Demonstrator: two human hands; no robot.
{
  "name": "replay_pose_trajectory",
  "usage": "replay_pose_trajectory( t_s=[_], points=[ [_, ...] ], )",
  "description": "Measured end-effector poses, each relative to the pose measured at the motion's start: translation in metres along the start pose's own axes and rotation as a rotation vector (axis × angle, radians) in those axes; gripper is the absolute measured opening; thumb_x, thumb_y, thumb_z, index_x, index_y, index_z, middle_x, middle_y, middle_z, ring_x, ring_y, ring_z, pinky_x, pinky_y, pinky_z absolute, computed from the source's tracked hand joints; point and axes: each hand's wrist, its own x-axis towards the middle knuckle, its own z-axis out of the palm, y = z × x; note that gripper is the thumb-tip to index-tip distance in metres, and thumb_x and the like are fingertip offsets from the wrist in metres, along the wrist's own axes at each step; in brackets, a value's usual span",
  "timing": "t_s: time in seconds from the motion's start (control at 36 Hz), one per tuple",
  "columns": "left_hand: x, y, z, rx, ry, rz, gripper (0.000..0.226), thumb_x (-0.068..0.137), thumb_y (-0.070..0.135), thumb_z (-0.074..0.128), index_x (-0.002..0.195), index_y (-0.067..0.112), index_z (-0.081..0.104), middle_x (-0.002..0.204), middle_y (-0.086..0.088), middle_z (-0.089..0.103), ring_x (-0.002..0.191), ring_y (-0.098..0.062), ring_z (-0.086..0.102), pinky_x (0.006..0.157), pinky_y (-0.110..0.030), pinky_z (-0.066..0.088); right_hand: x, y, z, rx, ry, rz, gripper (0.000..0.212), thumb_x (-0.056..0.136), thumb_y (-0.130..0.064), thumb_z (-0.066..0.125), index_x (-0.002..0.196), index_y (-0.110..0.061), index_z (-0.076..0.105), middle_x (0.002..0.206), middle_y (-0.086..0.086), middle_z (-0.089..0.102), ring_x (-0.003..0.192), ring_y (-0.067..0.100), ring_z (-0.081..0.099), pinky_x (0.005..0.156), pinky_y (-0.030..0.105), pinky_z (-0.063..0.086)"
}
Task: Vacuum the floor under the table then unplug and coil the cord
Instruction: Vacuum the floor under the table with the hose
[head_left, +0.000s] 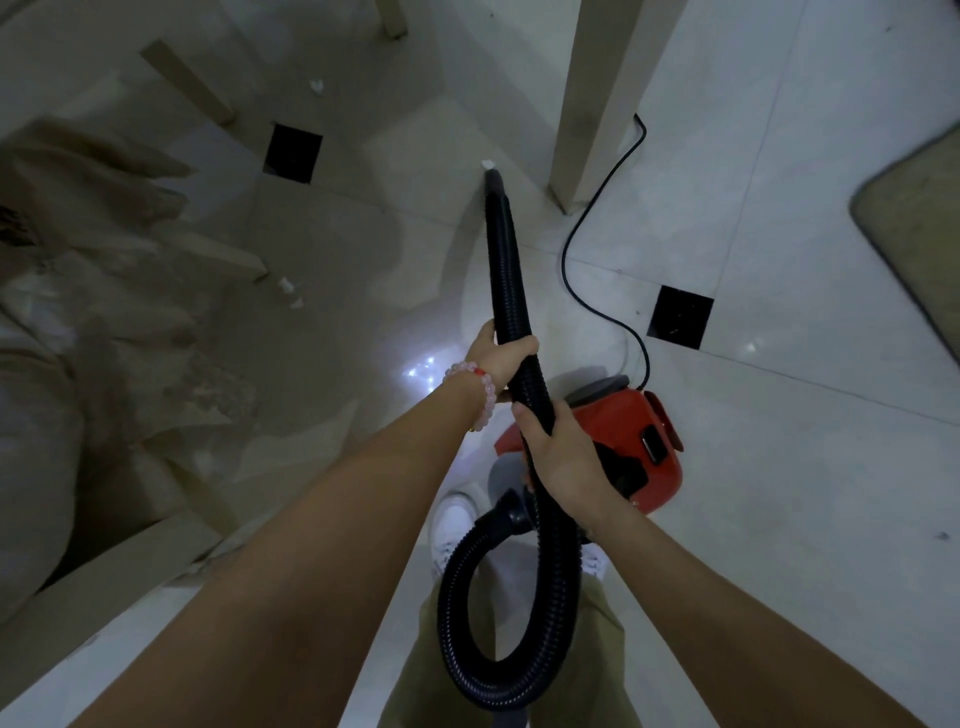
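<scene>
A black ribbed vacuum hose runs from my hands forward to its nozzle, which touches a small white scrap on the pale tiled floor. My left hand, with a pink bead bracelet at the wrist, grips the hose higher up. My right hand grips it lower down, where it loops back to the red canister vacuum beside my feet. A black power cord leaves the canister and snakes past a table leg.
More white scraps lie on the floor at the far left and at the middle left. Chair legs and a cloth-draped seat stand at the left. A beige mat lies at the right. Black inset tiles mark the floor.
</scene>
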Motion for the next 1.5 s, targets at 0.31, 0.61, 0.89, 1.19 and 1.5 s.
replay_pose_trajectory(
  t_s=[0.31, 0.61, 0.89, 1.19, 1.5],
  points=[
    [0.001, -0.004, -0.006, -0.114, 0.033, 0.005, 0.059, 0.087, 0.010, 0.061, 0.140, 0.022, 0.038, 0.118, -0.013, 0.058, 0.100, -0.027, 0.059, 0.088, -0.046, 0.053, 0.010, 0.002, 0.000, 0.002, -0.051, -0.007, 0.027, 0.092, -0.049, 0.050, 0.100, -0.023, 0.052, 0.067, -0.002, 0.056, 0.057, 0.014, 0.055, 0.059, 0.031, 0.046],
    [-0.005, -0.013, -0.030, -0.348, 0.225, 0.034, 0.054, 0.088, 0.005, 0.058, 0.135, 0.025, 0.042, 0.102, -0.005, 0.059, 0.086, -0.021, 0.060, 0.063, -0.032, 0.053, 0.018, -0.013, 0.013, -0.108, -0.146, -0.047, 0.036, 0.093, -0.044, 0.050, 0.112, -0.014, 0.054, 0.075, 0.002, 0.059, 0.059, 0.014, 0.056, 0.053, 0.022, 0.042],
    [-0.026, -0.070, -0.051, -0.424, 0.402, -0.119, 0.055, 0.085, 0.015, 0.062, 0.136, 0.015, 0.041, 0.118, -0.014, 0.058, 0.094, -0.027, 0.059, 0.072, -0.039, 0.056, -0.011, 0.011, 0.036, -0.229, -0.269, 0.037, 0.034, 0.090, -0.049, 0.052, 0.106, -0.020, 0.055, 0.076, 0.000, 0.060, 0.061, 0.015, 0.057, 0.066, 0.032, 0.051],
    [-0.043, -0.100, -0.074, -0.351, 0.443, -0.138, 0.035, 0.083, 0.030, 0.063, 0.108, 0.007, 0.051, 0.091, -0.007, 0.058, 0.081, -0.021, 0.059, 0.080, -0.035, 0.055, -0.047, 0.017, 0.052, -0.349, -0.320, -0.031, 0.034, 0.092, -0.048, 0.050, 0.109, -0.019, 0.055, 0.092, 0.010, 0.067, 0.079, 0.023, 0.067, 0.061, 0.021, 0.050],
    [-0.063, -0.110, -0.069, -0.184, 0.511, 0.121, 0.018, 0.086, 0.019, 0.058, 0.097, 0.009, 0.048, 0.074, 0.002, 0.050, 0.063, -0.009, 0.049, 0.053, -0.021, 0.039, -0.069, 0.037, 0.062, -0.365, -0.260, -0.091, 0.027, 0.092, -0.045, 0.051, 0.108, -0.024, 0.054, 0.074, 0.009, 0.068, 0.065, 0.021, 0.067, 0.066, 0.036, 0.052]
  ],
)
